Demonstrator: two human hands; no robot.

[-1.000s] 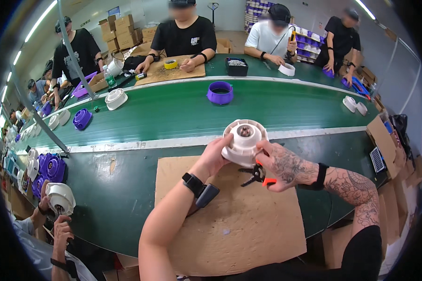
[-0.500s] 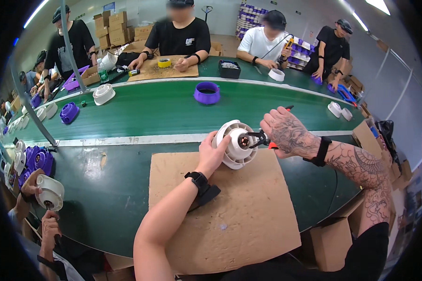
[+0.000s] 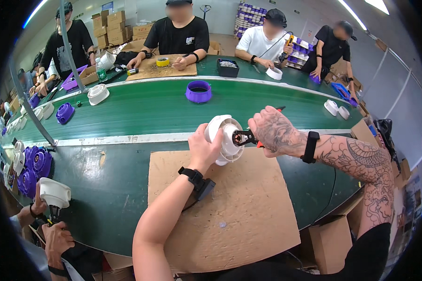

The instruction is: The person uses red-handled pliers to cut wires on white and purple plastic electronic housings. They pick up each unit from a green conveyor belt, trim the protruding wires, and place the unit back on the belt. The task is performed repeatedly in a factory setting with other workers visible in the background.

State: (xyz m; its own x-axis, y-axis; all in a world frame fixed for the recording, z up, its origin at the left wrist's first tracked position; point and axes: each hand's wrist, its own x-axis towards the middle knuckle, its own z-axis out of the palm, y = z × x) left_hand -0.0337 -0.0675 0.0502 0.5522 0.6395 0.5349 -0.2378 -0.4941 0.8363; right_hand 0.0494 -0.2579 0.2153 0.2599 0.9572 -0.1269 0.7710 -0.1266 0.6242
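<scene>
My left hand [image 3: 204, 146] is closed round the side of a white plastic housing [image 3: 217, 125], round and ribbed, held tilted above the far part of a cardboard sheet [image 3: 234, 206]. From its middle sticks a hub with copper-coloured metal inside. Wrapped round a pair of pliers [image 3: 248, 137] with black jaws and red-and-black handles, my right hand [image 3: 275, 131] holds the jaws at the hub's opening. What exactly the jaws grip is too small to tell. A black strap with a small box is on my left wrist, another strap on my right.
Beyond the table runs a green conveyor belt [image 3: 145, 112] carrying a purple ring [image 3: 199, 92] and white and purple housings. At the left, a co-worker's hands [image 3: 56, 236] hold pliers to another white housing [image 3: 55, 192], near stacked purple parts [image 3: 37, 164]. Several people work across the belt.
My hands, the housing and pliers have shifted a little left, and the housing has turned further side-on. The purple ring and other belt parts appear further left. The left co-worker's housing has tipped over.
</scene>
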